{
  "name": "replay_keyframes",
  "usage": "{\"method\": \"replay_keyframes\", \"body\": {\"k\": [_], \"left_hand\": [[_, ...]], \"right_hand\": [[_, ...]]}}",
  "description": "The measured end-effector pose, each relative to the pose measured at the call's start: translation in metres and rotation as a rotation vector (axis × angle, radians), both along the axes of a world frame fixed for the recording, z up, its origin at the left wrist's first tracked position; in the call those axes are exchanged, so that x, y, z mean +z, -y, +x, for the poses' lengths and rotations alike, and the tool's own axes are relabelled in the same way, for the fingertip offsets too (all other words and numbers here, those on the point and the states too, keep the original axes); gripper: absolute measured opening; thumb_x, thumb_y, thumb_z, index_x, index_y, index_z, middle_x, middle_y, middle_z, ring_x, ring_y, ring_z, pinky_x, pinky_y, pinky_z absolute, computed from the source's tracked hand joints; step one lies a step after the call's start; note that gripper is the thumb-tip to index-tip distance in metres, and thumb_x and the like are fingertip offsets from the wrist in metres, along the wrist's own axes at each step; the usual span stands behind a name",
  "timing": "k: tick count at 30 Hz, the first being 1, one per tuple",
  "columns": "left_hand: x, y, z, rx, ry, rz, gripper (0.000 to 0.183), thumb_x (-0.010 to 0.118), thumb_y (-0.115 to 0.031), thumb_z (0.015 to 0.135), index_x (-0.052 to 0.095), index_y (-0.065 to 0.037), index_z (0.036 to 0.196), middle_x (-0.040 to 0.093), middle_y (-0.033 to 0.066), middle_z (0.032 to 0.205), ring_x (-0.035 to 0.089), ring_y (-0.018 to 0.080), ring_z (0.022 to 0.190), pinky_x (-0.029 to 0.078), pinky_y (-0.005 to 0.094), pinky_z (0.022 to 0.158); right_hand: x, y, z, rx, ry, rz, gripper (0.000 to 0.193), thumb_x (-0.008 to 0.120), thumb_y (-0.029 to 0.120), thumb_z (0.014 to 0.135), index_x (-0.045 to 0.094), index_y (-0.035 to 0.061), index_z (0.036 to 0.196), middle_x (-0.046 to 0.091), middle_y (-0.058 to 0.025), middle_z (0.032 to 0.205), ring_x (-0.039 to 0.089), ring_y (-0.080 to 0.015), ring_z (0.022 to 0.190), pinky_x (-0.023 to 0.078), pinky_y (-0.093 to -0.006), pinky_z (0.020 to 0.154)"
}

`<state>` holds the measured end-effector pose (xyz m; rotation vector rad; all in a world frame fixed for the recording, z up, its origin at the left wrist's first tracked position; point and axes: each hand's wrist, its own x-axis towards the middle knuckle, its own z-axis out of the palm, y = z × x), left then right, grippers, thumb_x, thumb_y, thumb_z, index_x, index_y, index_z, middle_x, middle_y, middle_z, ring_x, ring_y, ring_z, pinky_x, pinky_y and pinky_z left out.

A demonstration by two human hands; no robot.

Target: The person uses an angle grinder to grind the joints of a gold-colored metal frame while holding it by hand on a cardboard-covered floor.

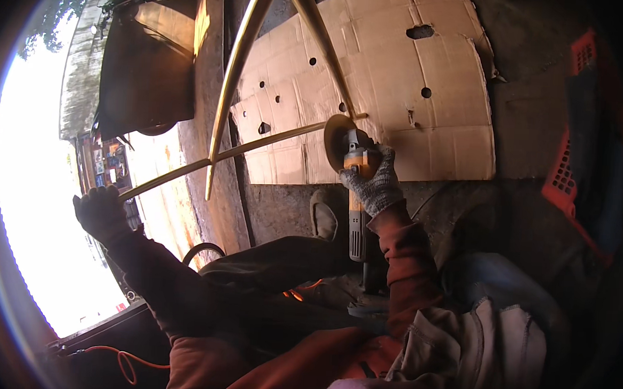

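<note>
My right hand [378, 185], in a grey knitted glove, is wrapped round an angle grinder [356, 217] with an orange and dark body. The grinder's round disc [337, 141] is up against the right end of a gold-coloured metal frame [272, 145]; whether it touches cannot be made out. Two long curved bars of this frame meet at the top in a peak, and a straight bar crosses between them. Far to the left, my gloved left hand [104, 213] is closed on the outer end of that crossbar.
Flattened cardboard [453, 145] with several holes lies under the frame. A red plastic crate-like thing [561, 181] stands at the right. Beyond a wooden plank [215, 100] at the upper left is a dark vehicle [146, 76]. An orange cable [125, 357] curls at the lower left.
</note>
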<state>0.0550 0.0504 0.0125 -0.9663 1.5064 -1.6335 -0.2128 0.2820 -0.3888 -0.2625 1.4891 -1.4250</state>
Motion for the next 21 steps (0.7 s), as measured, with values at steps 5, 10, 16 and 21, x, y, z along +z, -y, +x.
{"method": "replay_keyframes", "body": {"k": [5,10,16,21], "left_hand": [[0.002,-0.006,-0.002,-0.086,-0.016,-0.010,0.020,0.055,-0.021,0.089,0.061,-0.020,0.070,0.062,-0.0002,0.073,0.062,0.0180,0.073,0.048,0.0367,0.084],[-0.005,-0.004,0.000,-0.067,-0.035,-0.010,0.019,0.058,-0.021,0.085,0.059,-0.021,0.066,0.060,-0.0017,0.068,0.062,0.0172,0.071,0.048,0.0356,0.083],[-0.009,0.001,0.009,-0.035,-0.175,0.031,0.018,0.059,-0.021,0.084,0.061,-0.022,0.066,0.062,-0.0025,0.069,0.064,0.0162,0.074,0.047,0.0362,0.087],[-0.005,-0.006,0.019,-0.034,-0.061,0.045,0.020,0.057,-0.023,0.087,0.063,-0.022,0.068,0.064,-0.0015,0.071,0.065,0.0161,0.077,0.046,0.0367,0.092]], "right_hand": [[0.050,0.009,0.010,0.118,-0.106,-0.067,0.078,0.084,0.022,0.072,0.033,0.0085,0.130,0.061,-0.0175,0.113,0.065,-0.0271,0.100,0.053,-0.0405,0.087],[0.101,0.018,0.043,0.027,-0.320,-0.502,0.078,0.079,0.027,0.077,0.030,0.0097,0.135,0.065,-0.0228,0.107,0.065,-0.0455,0.100,0.053,-0.0479,0.082],[0.039,0.004,0.026,0.056,-0.052,-0.125,0.078,0.083,0.027,0.073,0.033,0.0093,0.130,0.064,-0.0207,0.111,0.067,-0.0375,0.100,0.054,-0.0432,0.083],[0.037,0.008,0.022,0.047,-0.035,-0.174,0.078,0.082,0.027,0.072,0.033,0.0093,0.130,0.065,-0.0190,0.110,0.068,-0.0357,0.098,0.054,-0.0437,0.083]]}}
